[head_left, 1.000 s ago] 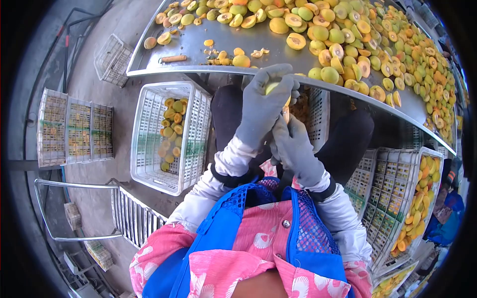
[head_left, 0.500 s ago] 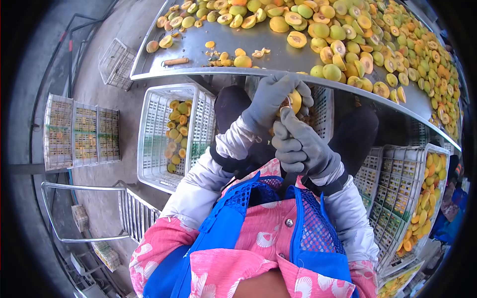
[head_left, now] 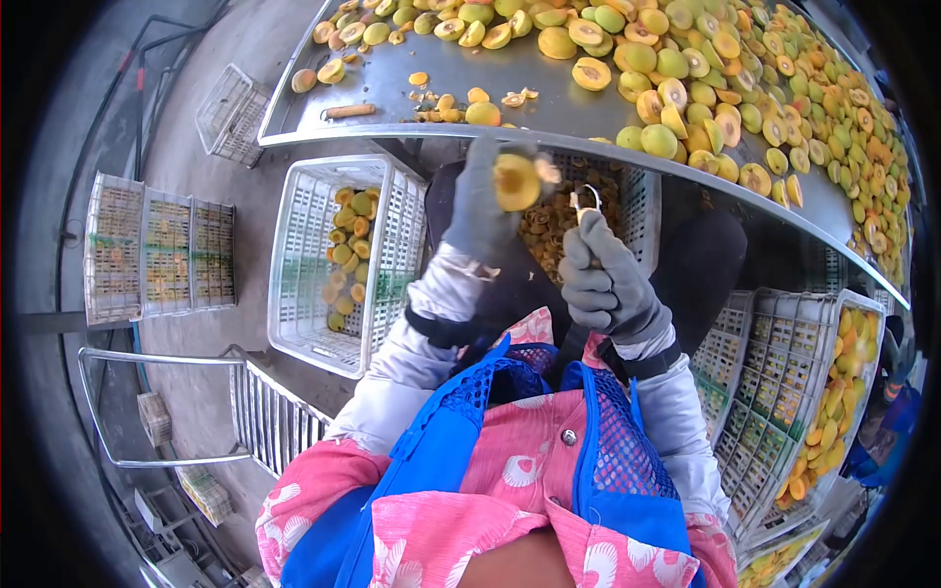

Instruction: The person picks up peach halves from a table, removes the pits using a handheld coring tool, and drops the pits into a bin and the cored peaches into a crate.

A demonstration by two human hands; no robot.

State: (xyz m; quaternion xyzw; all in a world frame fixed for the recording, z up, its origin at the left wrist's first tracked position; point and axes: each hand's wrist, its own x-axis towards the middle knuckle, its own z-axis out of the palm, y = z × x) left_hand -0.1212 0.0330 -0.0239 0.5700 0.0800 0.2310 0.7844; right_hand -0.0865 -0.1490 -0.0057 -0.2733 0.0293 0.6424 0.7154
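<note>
My left hand [head_left: 480, 201], in a grey glove and smeared by motion, grips a hollowed yellow peach half [head_left: 517, 182] at the table's near edge. A small pale piece, blurred, shows at the peach's right side. To the right, my gloved right hand [head_left: 608, 284] is closed around a pitting tool with a curved metal loop [head_left: 586, 199] that points up; its handle is hidden in the fist. Below and between both hands stands a crate [head_left: 642, 211] holding brown pits and scraps [head_left: 571, 218].
A metal table [head_left: 549, 108] bears many whole and halved peaches [head_left: 671, 64], scraps and a wooden-handled tool [head_left: 350, 112]. Left of my legs stands a white crate [head_left: 284, 265] with peach halves. Stacked crates [head_left: 774, 392] stand at right, more crates [head_left: 162, 250] at far left, beside a metal-framed cart [head_left: 162, 356].
My hands have moved apart. The left has gone left with the peach half, its hollow now showing; the right has drawn away, uncovering the tool's loop and the pits below.
</note>
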